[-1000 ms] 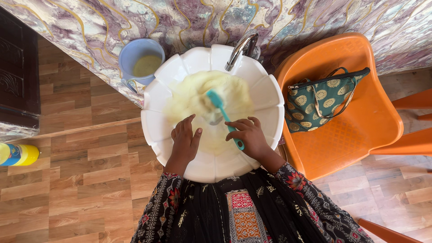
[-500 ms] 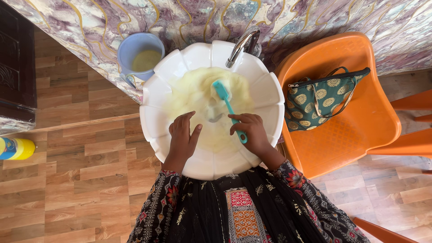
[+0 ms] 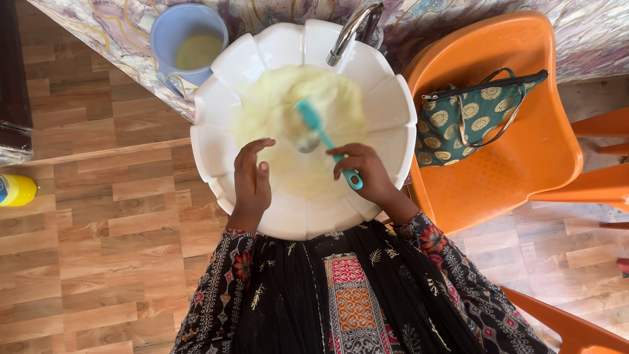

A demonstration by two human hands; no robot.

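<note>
Over the white scalloped basin (image 3: 216,147) your two hands work side by side. Your right hand (image 3: 367,174) is closed around the handle of a teal brush (image 3: 324,141), fingers wrapped near its lower end, and the brush slants up and to the left so that its head lies in the pale yellow foam (image 3: 288,105) filling the bowl of the basin. Your left hand (image 3: 252,180) holds nothing: it rests with fingers loosely curled on the inner wall of the basin, at the edge of the foam, a little apart from the brush. A chrome tap (image 3: 350,29) arches over the far rim. Just beside the basin on the left, on the marbled counter (image 3: 98,33), stands a light blue jug (image 3: 187,39) with yellowish liquid inside. To the right, an orange plastic chair (image 3: 517,164) carries a green patterned bag (image 3: 468,118) on its seat. A yellow bottle (image 3: 16,190) lies at the left edge, on the wood-pattern floor (image 3: 118,262).
</note>
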